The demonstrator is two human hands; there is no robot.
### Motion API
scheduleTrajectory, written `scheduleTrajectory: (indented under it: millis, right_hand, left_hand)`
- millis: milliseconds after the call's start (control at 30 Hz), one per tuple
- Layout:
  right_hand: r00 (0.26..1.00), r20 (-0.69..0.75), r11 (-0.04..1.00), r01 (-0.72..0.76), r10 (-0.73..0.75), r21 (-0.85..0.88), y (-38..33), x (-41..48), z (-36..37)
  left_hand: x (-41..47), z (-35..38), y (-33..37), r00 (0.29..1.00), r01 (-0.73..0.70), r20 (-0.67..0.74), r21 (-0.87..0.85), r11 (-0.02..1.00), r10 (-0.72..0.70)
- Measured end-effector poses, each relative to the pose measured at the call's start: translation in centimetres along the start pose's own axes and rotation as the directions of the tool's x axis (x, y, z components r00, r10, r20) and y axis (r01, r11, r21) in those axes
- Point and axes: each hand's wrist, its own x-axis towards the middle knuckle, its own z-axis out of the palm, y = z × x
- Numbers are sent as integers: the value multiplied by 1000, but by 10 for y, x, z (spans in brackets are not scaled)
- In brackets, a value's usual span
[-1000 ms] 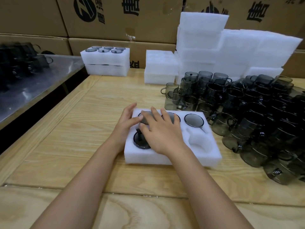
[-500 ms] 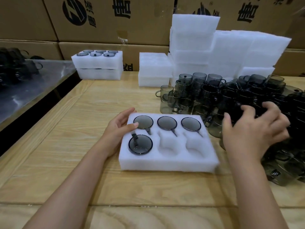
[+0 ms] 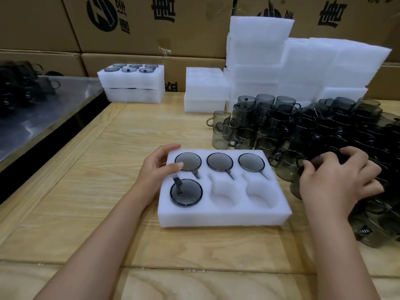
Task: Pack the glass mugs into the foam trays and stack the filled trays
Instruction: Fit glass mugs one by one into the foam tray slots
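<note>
A white foam tray (image 3: pixel 216 217) lies on the wooden table in front of me. Its back row holds three smoky glass mugs (image 3: pixel 219 162), and a fourth mug (image 3: pixel 186 192) sits in the front-left pocket. The front middle and front right pockets are empty. My left hand (image 3: pixel 158 167) grips the tray's far-left corner, thumb on top beside the back-left mug. My right hand (image 3: pixel 333 182) is down in the pile of loose mugs (image 3: pixel 281 126) to the right of the tray, fingers and thumb curled around a dark mug (image 3: pixel 324 162) there.
Two filled trays (image 3: pixel 132 83) are stacked at the back left. A short stack (image 3: pixel 205 89) and tall stacks (image 3: pixel 259 50) of empty foam stand at the back. Cardboard boxes (image 3: pixel 151 29) line the wall. A metal table (image 3: pixel 43 109) with more mugs stands to the left.
My right hand left the tray, swung right into the mug pile and closed around a mug. My left hand stayed at the tray's left corner.
</note>
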Motion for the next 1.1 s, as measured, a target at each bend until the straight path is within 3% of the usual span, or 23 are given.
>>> scheduleTrajectory:
  millis: [133,233,333,400,500,600,700,767,867,933,1100]
  right_hand:
    - [970,-218,965,154,-107,211,-13,-12,-10]
    - [904,-296,827,408,-308,387,-29,-24,-12]
    - [835,-256,650,543,-487,532,-43,-35,-13]
    - [767,-229,537,597,-599,596,-49,-39,-12]
    - [675,-194,393,612,-712,687,-52,-43,-12]
    - [632,-179,317,589,-754,744,-56,-49,-12]
    - [648,-152,336,563,-746,755,-60,-55,-12]
    - [711,-100,406,505,-696,762,-61,-56,-15]
    - [794,75,436,251,-604,864,-65,-60,-25]
    - [779,175,429,132,-602,893,-69,-64,-29]
    - [788,229,500,113,-572,858,-73,-70,-26]
  left_hand:
    - [-2,4,7,1000,5,12,-23,1000,-5]
    - [-9,5,20,997,-74,17,189,979,72]
    - [-19,7,37,976,-204,151,364,909,159]
    - [-25,13,45,937,-324,284,490,809,204]
    - [-28,27,51,879,-431,421,498,753,224]
    - [-27,33,50,856,-478,438,473,740,273]
    - [-26,33,47,878,-453,369,432,780,306]
    - [-27,34,48,883,-461,317,449,766,346]
    - [-28,36,49,887,-454,302,436,777,349]
    - [-29,36,48,900,-418,317,443,793,298]
    - [-30,38,45,904,-398,345,466,791,251]
